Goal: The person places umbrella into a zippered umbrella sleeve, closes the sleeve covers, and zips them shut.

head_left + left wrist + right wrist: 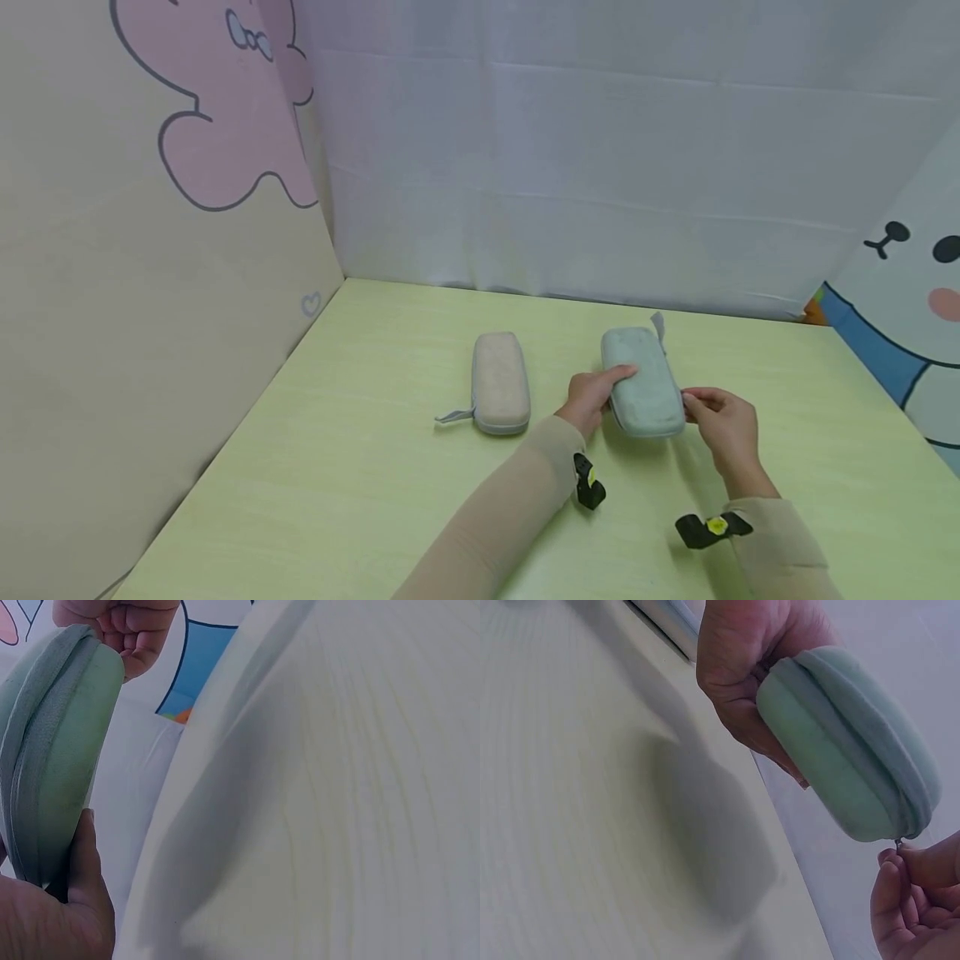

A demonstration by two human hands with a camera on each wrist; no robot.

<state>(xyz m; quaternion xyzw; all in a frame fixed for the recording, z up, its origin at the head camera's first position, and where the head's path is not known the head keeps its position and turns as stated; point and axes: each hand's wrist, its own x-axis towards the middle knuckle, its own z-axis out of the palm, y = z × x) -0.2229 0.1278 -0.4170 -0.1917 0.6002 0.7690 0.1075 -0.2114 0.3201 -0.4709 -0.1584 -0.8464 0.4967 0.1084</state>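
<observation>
A pale green zip case (645, 392) is held up off the table, its shadow falling below it. My left hand (592, 396) grips its left side, thumb across the top and fingers underneath. At the case's near right corner, my right hand (723, 425) pinches the small zipper pull (898, 844) between thumb and forefinger. The zipper seam (855, 742) runs round the side of the case, covered by grey-green fabric edging. A grey fabric tab (657, 323) sticks out at the far right corner.
A beige zip case (501, 383) with a grey tab (454, 416) lies on the pale yellow-green table (300, 492), left of my left hand. A white cloth (585, 167) hangs along the back edge. Printed panels (225, 333) stand at both sides.
</observation>
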